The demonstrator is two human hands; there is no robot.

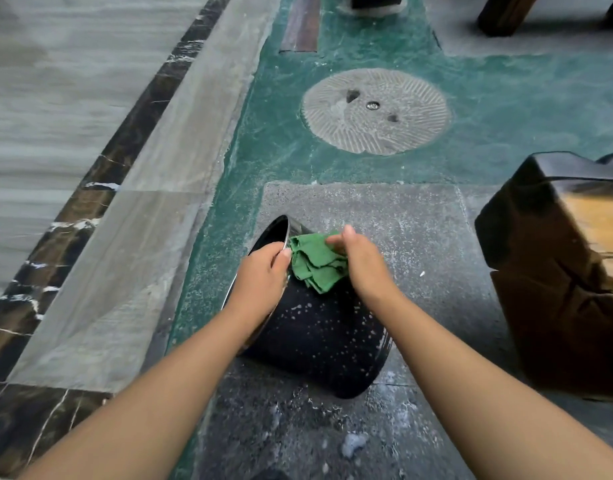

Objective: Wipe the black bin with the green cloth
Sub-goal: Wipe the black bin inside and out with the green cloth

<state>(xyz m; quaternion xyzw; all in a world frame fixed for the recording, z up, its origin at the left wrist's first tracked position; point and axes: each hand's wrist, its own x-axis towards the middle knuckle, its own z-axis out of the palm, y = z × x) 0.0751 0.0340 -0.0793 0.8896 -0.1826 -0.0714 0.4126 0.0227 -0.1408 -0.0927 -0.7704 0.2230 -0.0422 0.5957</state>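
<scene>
The black bin (319,337) lies tilted on its side on the stone floor, its open mouth facing left and its wall flecked with white foam. My left hand (263,278) grips the bin's shiny metal rim (285,233) from above. A crumpled green cloth (315,263) rests on the upper side of the bin, just right of the rim. My right hand (358,258) holds the cloth against the bin's wall, fingers closed on its far edge.
A dark wooden stool (557,271) stands close on the right. A round carved stone disc (376,110) is set in the green floor ahead. Soap foam (353,443) spots the wet grey slab below the bin. Marble tiles (90,168) run along the left.
</scene>
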